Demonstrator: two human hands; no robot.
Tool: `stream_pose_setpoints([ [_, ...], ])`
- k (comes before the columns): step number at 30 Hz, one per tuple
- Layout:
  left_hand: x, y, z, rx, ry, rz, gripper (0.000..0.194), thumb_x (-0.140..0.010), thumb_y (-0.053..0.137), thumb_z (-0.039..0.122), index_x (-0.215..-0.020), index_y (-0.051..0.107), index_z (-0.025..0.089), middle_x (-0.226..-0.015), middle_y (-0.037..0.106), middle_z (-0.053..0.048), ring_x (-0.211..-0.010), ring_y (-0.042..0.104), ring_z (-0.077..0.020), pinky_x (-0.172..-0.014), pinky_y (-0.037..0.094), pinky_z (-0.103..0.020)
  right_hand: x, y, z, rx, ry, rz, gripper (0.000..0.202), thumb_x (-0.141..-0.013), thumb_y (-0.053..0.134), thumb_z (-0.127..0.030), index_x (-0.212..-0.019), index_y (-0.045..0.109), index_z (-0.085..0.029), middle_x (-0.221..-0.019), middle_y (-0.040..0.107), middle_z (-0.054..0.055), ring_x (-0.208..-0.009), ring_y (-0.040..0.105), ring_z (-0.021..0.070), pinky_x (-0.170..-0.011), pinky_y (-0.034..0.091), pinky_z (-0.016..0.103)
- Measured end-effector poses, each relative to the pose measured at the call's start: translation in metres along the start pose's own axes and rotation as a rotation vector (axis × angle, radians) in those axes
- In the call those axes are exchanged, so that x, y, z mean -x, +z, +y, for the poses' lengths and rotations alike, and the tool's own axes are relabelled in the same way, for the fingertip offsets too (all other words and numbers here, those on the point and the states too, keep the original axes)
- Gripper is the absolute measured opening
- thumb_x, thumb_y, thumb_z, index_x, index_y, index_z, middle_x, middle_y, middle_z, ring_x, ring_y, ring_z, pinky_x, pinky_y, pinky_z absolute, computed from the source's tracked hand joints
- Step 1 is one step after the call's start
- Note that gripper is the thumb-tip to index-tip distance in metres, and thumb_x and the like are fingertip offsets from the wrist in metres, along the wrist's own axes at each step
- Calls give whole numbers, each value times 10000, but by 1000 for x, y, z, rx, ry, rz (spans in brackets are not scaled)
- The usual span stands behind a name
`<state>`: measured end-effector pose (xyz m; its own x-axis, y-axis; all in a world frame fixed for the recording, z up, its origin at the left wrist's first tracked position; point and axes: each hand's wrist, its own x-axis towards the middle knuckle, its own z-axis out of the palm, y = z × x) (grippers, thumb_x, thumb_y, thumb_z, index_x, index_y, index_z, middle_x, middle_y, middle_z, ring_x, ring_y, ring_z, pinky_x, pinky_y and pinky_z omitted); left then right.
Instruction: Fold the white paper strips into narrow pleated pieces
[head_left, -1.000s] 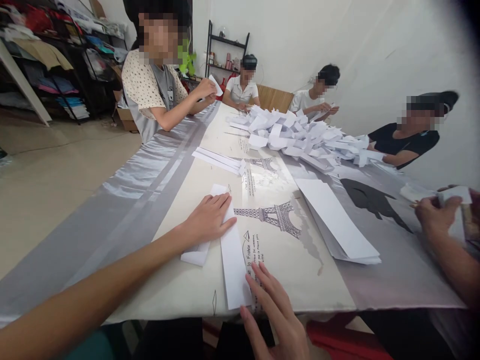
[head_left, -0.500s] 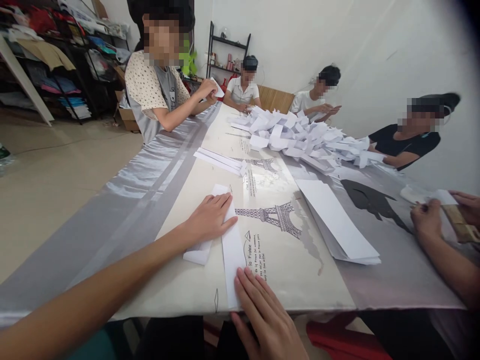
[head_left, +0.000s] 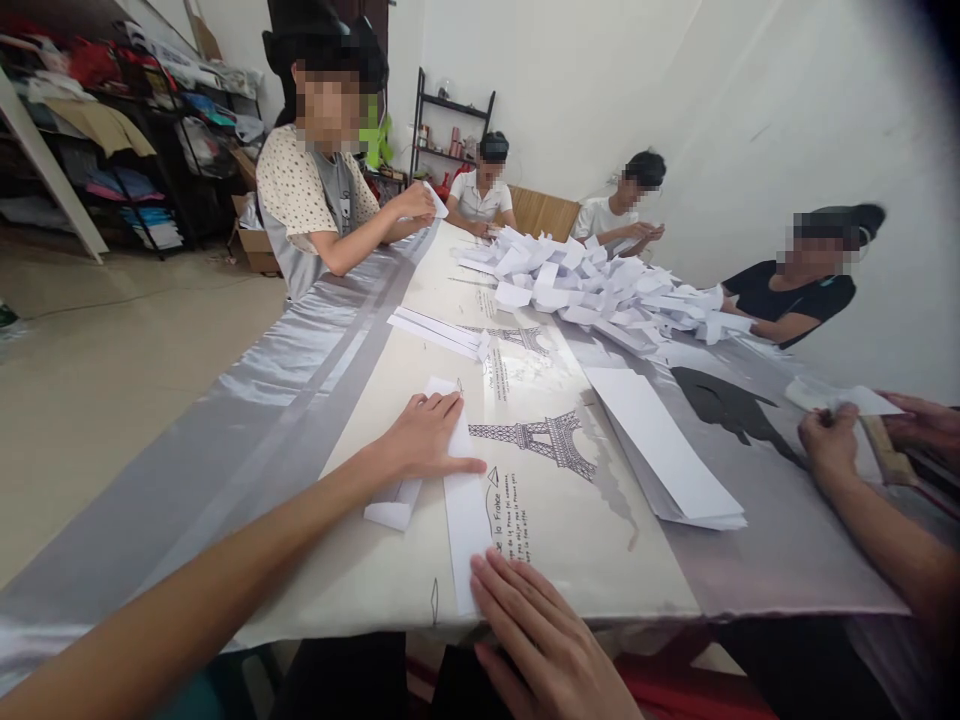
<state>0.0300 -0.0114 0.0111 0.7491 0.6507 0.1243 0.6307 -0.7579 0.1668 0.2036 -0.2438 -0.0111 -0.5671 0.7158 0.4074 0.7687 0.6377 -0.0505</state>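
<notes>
A narrow strip of folded white paper [head_left: 465, 525] lies lengthwise before me on the cream part of the tablecloth. My left hand [head_left: 426, 436] rests flat over its far half, thumb stretched across it to the right. At the near end, by the table edge, my right hand [head_left: 544, 635] is extended, its fingertips touching the strip's right side. Another folded white paper [head_left: 390, 512] sits to the left, partly hidden beneath my left hand and wrist. Neither hand is closed around anything.
A stack of white sheets [head_left: 667, 445] lies to the right. Farther back are several thin paper strips [head_left: 436, 334] and a large heap of folded papers [head_left: 600, 290]. Other people sit around the table; a co-worker's hands [head_left: 836, 440] hold paper at the right.
My left thumb has spread farther right, away from the fingers. My right hand has shifted slightly down and right. The view has tilted a little.
</notes>
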Motion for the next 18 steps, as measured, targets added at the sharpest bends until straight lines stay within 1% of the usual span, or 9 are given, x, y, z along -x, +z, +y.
stream_pose_setpoints([
  [2,0,1,-1,19,-9,-5,1078,-809,377,918,-1523,363,111,-1606,364,-212,-1415,395,-389,-1151,227,-509,3,-7,4,-91,5,3,520,-936,607,-147,-1447,523,-100,-1449,603,106,-1376,540,258,-1133,498,395],
  [3,0,2,-2,27,-9,-5,1072,-809,378,917,-1524,365,117,-1608,361,-210,-1415,393,-389,-1150,229,-512,2,-11,8,-150,37,-7,502,-948,608,-175,-1442,532,-130,-1422,629,97,-1340,576,249,-1116,516,388],
  [6,0,3,-3,46,-3,-9,1062,-810,385,909,-1531,356,130,-1618,345,-208,-1425,376,-389,-1151,222,-522,-12,-20,24,-296,241,-36,383,-1010,534,-202,-1389,583,-218,-1355,670,82,-1228,647,220,-1033,577,368],
  [7,0,3,-3,51,-4,-14,1060,-812,387,905,-1536,349,131,-1621,337,-208,-1431,367,-390,-1154,217,-525,-20,-20,29,-303,298,-31,350,-1025,504,-199,-1360,603,-225,-1332,674,90,-1209,647,226,-1012,585,383],
  [8,0,3,-3,54,-7,-18,1057,-817,388,898,-1540,342,130,-1625,329,-208,-1437,359,-390,-1157,210,-527,-29,-18,34,-270,325,-3,333,-1029,493,-202,-1338,617,-217,-1310,670,108,-1195,638,249,-999,584,423],
  [10,1,2,-2,56,-20,-22,1043,-829,389,884,-1544,333,128,-1630,320,-206,-1443,352,-386,-1163,201,-527,-46,-10,41,-168,341,-1,313,-1017,507,-208,-1305,629,-200,-1293,640,138,-1172,604,299,-968,570,501],
  [13,1,3,-1,57,-18,-8,1035,-831,403,877,-1542,337,128,-1628,327,-200,-1444,357,-376,-1164,208,-506,-59,2,42,-60,332,9,291,-998,515,-179,-1263,636,-168,-1248,615,163,-1133,570,328,-926,550,542],
  [15,1,4,-2,59,-13,4,1048,-818,420,883,-1540,342,128,-1623,338,-200,-1441,361,-379,-1163,212,-500,-58,6,38,-30,315,13,303,-997,504,-163,-1276,622,-153,-1231,605,172,-1120,556,331,-909,542,540],
  [18,0,8,-4,66,-18,23,1038,-817,431,878,-1537,352,135,-1614,356,-200,-1428,375,-385,-1160,214,-506,-47,4,28,-39,309,2,317,-999,492,-152,-1295,606,-160,-1207,601,166,-1089,559,320,-881,542,520],
])
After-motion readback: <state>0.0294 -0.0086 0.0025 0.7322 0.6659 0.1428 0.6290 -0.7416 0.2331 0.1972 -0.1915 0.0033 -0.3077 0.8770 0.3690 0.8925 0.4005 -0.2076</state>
